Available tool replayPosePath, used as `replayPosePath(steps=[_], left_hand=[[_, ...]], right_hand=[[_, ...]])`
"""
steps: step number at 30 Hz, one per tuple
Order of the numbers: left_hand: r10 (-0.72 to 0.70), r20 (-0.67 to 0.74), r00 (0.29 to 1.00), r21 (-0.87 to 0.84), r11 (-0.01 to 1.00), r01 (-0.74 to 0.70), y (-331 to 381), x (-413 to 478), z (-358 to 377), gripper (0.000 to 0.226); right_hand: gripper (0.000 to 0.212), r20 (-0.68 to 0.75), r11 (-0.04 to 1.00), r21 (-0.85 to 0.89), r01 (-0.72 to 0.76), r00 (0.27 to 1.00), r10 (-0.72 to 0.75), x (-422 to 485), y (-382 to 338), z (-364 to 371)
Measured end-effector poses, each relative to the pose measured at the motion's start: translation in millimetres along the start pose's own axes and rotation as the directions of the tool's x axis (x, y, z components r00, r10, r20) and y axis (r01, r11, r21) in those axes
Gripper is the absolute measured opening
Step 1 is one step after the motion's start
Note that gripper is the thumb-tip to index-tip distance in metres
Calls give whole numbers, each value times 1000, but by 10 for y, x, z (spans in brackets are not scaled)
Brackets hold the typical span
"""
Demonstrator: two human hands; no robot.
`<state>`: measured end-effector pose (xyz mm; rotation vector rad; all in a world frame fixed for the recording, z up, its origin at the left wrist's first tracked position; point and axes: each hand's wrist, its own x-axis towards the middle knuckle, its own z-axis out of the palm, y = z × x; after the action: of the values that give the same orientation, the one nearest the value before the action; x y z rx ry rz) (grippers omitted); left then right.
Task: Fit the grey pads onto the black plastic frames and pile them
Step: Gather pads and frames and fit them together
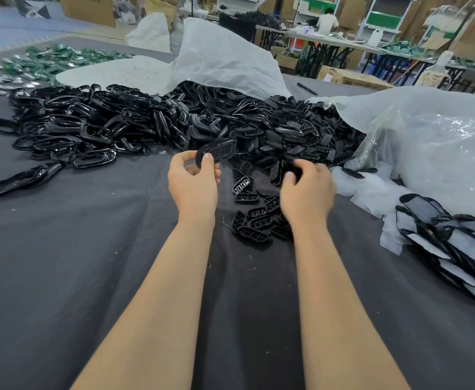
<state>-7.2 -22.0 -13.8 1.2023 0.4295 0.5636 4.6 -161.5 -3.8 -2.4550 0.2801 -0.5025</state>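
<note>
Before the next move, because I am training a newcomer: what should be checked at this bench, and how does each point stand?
1. Left hand pinches one black oval plastic frame: ok.
2. Right hand has picked a piece from the small black slotted plastic pieces: cannot tell, its fingers are curled and blurred.
3. A grey pad in either hand: not ok, none shows.
4. Stack of finished grey-padded frames lies within view at the right: ok.
5. Heap of loose black frames lies ahead on the left: ok.
</note>
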Motion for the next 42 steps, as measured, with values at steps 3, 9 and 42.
replayPosePath(steps=[3, 9, 42], left_hand=[[-12, 13, 1000, 7, 1000, 12, -7, -9, 6, 12], [-11, 19, 1000, 16, 1000, 11, -3, -10, 1, 15], [-26, 55, 998, 45, 999, 23, 9, -36, 33, 14]], right_hand=[[47, 74, 951, -157, -266, 957, 279, 71, 194, -39], [50, 135, 930, -264, -254, 946, 296, 99, 279, 64], [36, -251, 971, 230, -58, 961, 117, 175, 247, 96]])
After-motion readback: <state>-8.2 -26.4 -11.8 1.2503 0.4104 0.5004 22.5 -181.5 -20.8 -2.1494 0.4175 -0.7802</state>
